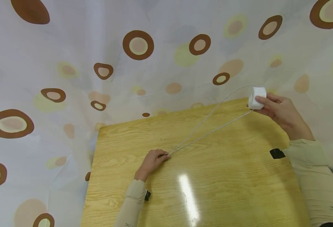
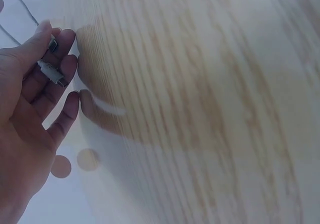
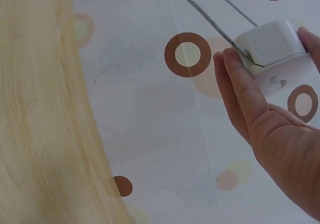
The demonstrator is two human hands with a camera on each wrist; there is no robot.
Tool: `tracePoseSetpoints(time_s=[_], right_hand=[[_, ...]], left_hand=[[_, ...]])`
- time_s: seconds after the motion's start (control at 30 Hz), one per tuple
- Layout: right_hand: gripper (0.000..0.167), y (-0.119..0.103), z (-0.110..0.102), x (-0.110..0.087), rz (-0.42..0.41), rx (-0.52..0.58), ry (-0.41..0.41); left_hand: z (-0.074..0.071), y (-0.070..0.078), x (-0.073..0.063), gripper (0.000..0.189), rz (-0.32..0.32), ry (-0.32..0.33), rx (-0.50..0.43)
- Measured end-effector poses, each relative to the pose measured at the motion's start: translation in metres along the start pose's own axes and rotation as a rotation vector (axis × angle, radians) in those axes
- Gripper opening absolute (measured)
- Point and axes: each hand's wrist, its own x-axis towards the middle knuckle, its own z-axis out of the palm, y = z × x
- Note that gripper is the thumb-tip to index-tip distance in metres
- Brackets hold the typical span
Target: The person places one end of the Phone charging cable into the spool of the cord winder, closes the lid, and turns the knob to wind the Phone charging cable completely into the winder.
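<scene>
My right hand (image 1: 282,115) grips a small white retractable cable case (image 1: 259,94) above the far right part of the table. In the right wrist view the case (image 3: 277,44) shows a textured side, and fingers support it from below. Two strands of thin white cable (image 1: 226,124) run from the case down to my left hand (image 1: 152,160), the upper one bowed. Thumb and fingers of that hand pinch the cable's ends close to the tabletop. The left wrist view shows a white plug (image 2: 52,74) and a second metal-tipped plug (image 2: 53,45) among the fingers.
The wood-grain table (image 1: 126,138) lies under both hands, with a bright light reflection (image 1: 189,198) on it. A pale sheet with brown and yellow ring patterns (image 1: 155,72) surrounds the far and side edges. Black pieces (image 1: 277,153) sit at both wrists.
</scene>
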Motion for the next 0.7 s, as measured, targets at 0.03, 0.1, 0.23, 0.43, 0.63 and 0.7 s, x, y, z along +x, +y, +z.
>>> tracePoseSetpoints(time_s=[0.03,0.1,0.23,0.43,0.63,0.7], right_hand=[[0.029,-0.0001,-0.0002,0.0001,0.0,0.003,0.001],[0.029,-0.0001,-0.0006,0.0002,0.002,0.012,0.004],[0.029,0.0002,-0.0015,0.0003,0.002,0.023,0.012],[0.028,-0.0006,-0.004,0.0002,0.004,0.027,0.029],[0.028,-0.0003,-0.0055,0.0009,-0.01,0.05,0.023],[0.028,-0.0004,-0.0055,0.0009,-0.017,0.046,0.025]], left_hand=[[-0.0003,0.0001,0.0,0.027,0.0,-0.003,-0.002],[-0.0006,0.0006,-0.0003,0.027,0.002,-0.011,-0.01],[-0.0007,0.0009,-0.0008,0.027,-0.002,-0.025,-0.033],[-0.0019,0.0018,-0.0015,0.025,-0.006,-0.031,-0.057],[-0.0003,0.0038,-0.0028,0.025,-0.018,-0.033,-0.066],[0.0,0.0054,-0.0035,0.025,-0.02,-0.037,-0.063]])
